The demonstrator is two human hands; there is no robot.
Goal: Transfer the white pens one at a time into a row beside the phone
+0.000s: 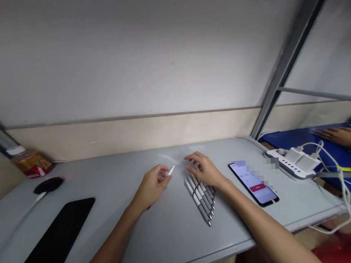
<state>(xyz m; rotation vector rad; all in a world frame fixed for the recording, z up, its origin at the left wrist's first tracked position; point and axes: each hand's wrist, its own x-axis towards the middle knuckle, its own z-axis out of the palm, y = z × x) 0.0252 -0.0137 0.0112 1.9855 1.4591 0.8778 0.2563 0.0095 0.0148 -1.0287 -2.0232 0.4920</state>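
Note:
My left hand (154, 186) is closed around a white pen (170, 170); its light end pokes out past my thumb, and most of its body is hidden in the hand. Over the upper part of a row of pens hovers my right hand (205, 170), with fingers curved and apart and nothing visible in them. The row of white and grey pens (200, 201) lies side by side on the grey desk (160, 239), silver tips toward the front edge. My right hand and wrist cover part of several pens.
A lit phone (254, 184) lies right of the pens, and a power strip (292, 164) with plugs and white cables stands beyond it. At left are a black mat (54, 244), a mouse (48, 184) and a bottle (32, 162). Another person's hand (344, 136) rests on a blue surface.

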